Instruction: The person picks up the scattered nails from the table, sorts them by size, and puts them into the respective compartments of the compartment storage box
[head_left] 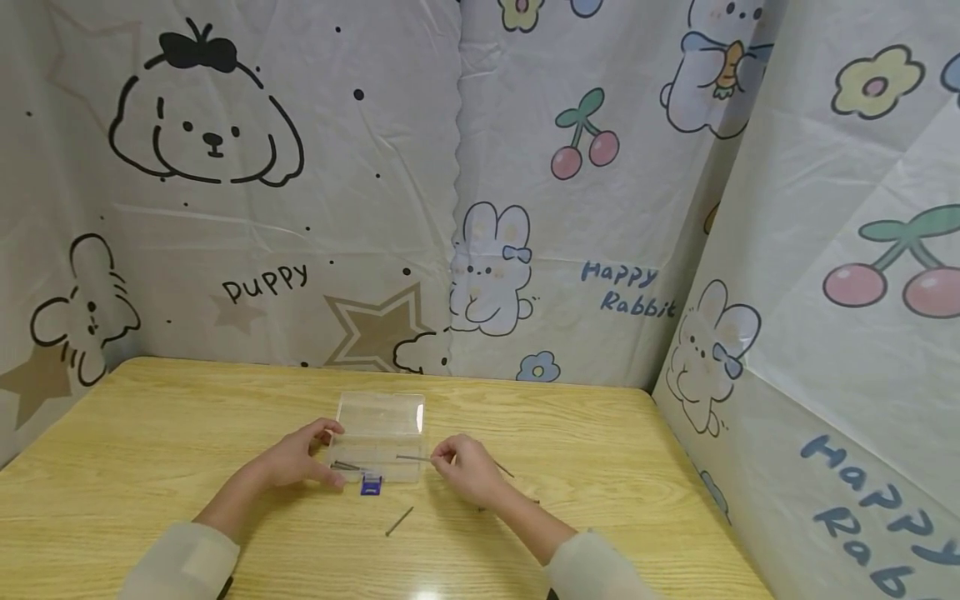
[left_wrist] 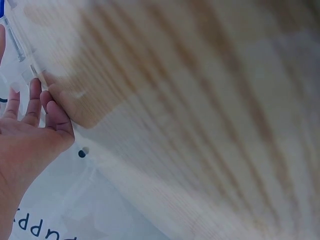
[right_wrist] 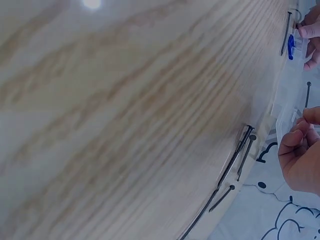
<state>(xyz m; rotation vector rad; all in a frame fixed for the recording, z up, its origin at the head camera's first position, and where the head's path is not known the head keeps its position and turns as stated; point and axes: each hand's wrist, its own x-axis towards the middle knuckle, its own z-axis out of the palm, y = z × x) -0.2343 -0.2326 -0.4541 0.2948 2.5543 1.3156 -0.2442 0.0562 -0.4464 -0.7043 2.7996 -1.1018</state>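
A clear plastic box (head_left: 378, 414) with a blue latch (head_left: 371, 485) lies on the table, its lid raised toward the back. My left hand (head_left: 298, 457) holds the box at its left side, thumb near the front corner and fingers farther back. Several nails (head_left: 347, 467) lie in the left part of the box. Between thumb and fingertips, my right hand (head_left: 467, 468) pinches a nail (head_left: 411, 457) by one end. The nail points left over the box's right part, and its head shows in the right wrist view (right_wrist: 308, 84).
One loose nail (head_left: 400, 522) lies in front of the box. More nails (right_wrist: 245, 156) lie on the table beside the right hand, partly behind that forearm in the head view. Printed cloth walls (head_left: 390, 208) stand behind and beside the wooden table (head_left: 187, 400).
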